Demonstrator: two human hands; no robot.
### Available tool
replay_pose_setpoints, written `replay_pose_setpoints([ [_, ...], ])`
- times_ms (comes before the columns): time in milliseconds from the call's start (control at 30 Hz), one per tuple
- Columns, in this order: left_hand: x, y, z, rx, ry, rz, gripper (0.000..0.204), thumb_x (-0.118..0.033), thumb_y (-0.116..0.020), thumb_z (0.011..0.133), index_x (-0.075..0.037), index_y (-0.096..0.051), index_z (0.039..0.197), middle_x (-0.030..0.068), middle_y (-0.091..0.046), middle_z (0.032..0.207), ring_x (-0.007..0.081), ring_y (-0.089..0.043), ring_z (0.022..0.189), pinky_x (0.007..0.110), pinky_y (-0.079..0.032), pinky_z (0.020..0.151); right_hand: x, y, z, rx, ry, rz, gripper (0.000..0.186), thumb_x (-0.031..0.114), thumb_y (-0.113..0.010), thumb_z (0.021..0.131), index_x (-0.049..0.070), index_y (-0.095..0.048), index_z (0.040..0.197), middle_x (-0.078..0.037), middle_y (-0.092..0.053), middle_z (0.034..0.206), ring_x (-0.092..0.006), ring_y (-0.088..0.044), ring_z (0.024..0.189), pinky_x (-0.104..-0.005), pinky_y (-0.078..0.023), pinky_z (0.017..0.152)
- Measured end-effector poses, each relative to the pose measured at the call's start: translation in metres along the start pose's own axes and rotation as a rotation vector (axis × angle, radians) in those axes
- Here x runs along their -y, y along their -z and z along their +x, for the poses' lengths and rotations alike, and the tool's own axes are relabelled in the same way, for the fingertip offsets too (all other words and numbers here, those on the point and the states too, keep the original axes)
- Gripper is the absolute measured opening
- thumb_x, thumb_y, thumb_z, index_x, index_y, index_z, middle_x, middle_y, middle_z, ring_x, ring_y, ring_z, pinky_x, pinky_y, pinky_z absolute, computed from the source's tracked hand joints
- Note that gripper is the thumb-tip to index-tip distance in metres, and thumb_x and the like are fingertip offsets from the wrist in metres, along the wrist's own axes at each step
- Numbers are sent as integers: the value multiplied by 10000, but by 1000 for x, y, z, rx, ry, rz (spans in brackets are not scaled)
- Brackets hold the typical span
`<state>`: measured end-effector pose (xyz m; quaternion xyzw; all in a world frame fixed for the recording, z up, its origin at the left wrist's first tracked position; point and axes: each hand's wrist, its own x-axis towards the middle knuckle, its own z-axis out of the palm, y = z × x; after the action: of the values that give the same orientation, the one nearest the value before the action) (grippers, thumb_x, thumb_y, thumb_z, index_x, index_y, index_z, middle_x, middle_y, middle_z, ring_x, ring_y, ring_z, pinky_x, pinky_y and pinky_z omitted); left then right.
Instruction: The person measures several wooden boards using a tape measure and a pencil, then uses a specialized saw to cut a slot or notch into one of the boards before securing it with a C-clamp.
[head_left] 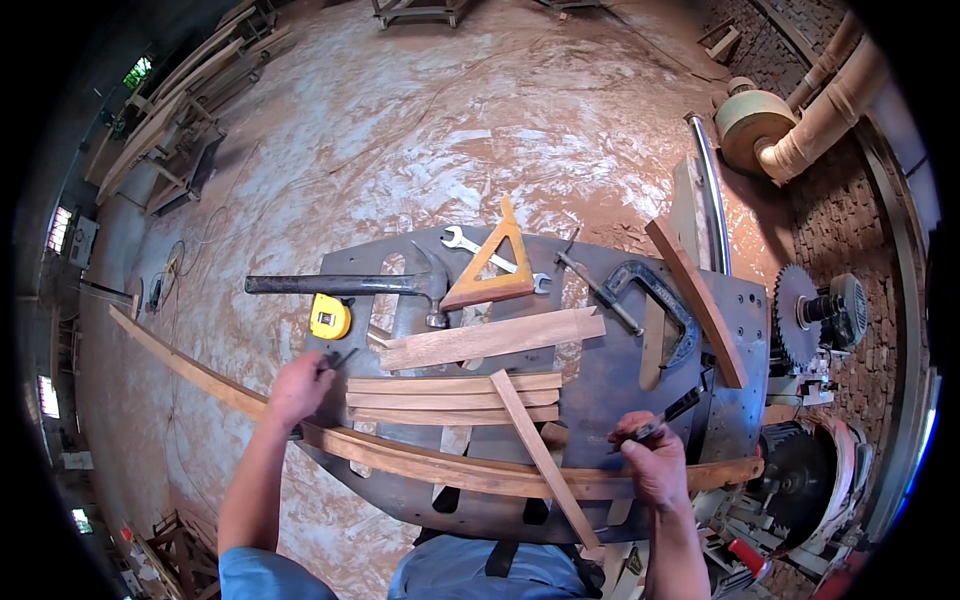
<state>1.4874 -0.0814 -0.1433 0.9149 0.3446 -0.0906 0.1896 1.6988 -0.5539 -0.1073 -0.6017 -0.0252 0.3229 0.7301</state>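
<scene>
The strips point(440, 401) lie side by side, seemingly for alignment; the right hand's point(657, 468) fingers grip a black tool point(682, 404), the left hand's point(300, 388) hold unclear.

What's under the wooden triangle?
A wrench runs beneath the triangle: both ends stick out, and part of its handle shows through the opening. Whatever else lies directly under the triangle's sides is covered.

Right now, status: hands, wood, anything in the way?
Left hand pinching slim dark object. Right hand gripping slim black tool. Long wooden rail along near side of metal bench; thin wooden strip lying across it.
</scene>
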Motion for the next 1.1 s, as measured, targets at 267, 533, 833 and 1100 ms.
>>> replay_pose_setpoints([
  [267,-74,28,-40,187,61,-925,99,-51,-574,976,-35,-533,1065,11,-607,811,111,-597,712,276,-518,621,-15,-33,0,-141,-17,-170,171,-17,-632,928,25,-597,1090,-64,-659,876,-112,-638,768,-255,-528,720],
  [533,-173,-11,-14,558,-7,-743,207,-157,-559,1007,-17,-675,1106,55,-701,828,144,-644,712,332,-541,691,-24,-68,16,-71,-29,-297,206,-59,-561,946,-29,-587,1148,-108,-685,947,-183,-680,899,-334,-554,856],
  [833,-190,-20,0,739,86,-868,189,-166,-559,1023,-22,-658,949,4,-624,719,82,-534,582,265,-462,545,-23,-85,39,7,82,-225,183,38,-577,985,-66,-651,1115,-107,-666,1003,-171,-667,925,-314,-531,876],
  [1100,-188,-25,3,851,107,-939,215,-47,-496,996,-37,-662,1132,-6,-651,823,61,-551,651,233,-485,606,-20,-107,61,-24,3,-332,145,-27,-624,934,-47,-630,1077,-109,-700,1009,-152,-673,910,-283,-543,860],
])
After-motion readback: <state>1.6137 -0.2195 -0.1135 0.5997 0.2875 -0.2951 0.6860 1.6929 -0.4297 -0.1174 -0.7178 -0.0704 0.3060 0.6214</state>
